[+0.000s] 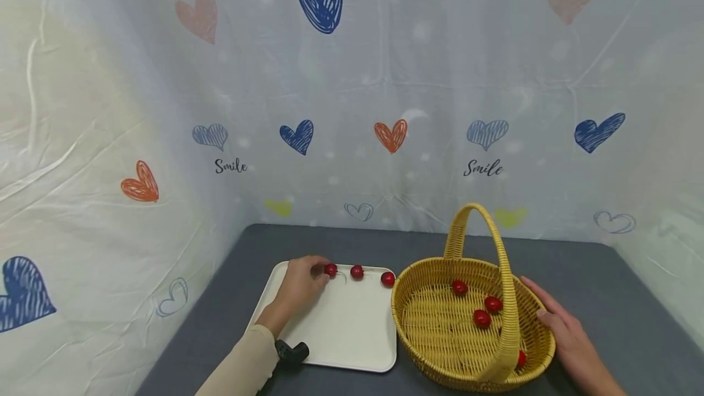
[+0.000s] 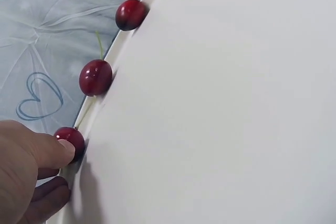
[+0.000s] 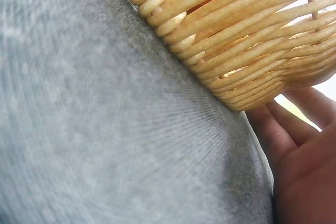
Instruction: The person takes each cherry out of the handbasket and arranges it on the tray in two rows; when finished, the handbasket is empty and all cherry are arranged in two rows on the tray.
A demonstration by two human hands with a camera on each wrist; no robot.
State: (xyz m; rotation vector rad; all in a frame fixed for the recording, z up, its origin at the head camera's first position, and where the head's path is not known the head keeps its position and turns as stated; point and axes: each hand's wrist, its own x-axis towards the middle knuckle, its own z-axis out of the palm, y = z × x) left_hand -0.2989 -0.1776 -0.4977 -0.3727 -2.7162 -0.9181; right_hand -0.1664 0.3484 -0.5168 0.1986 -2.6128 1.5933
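Note:
My left hand (image 1: 301, 283) is at the far left corner of a white tray (image 1: 352, 335). Its thumb and fingers pinch a dark red cherry (image 2: 76, 139) with a thin green stem. Two more cherries, a middle one (image 2: 96, 77) and a far one (image 2: 130, 14), lie along the tray's back edge. To the right stands a yellow wicker basket (image 1: 429, 353) with a tall arched handle, holding several cherries (image 1: 481, 319). My right hand (image 1: 569, 338) rests against the basket's right side, fingers extended along the outside and thumb at the rim.
A dark grey table (image 1: 621, 298) carries the tray and basket, which stand side by side. A pale curtain (image 1: 352, 78) printed with hearts hangs behind and at both sides. On my left wrist sits a black strap device (image 1: 293, 352).

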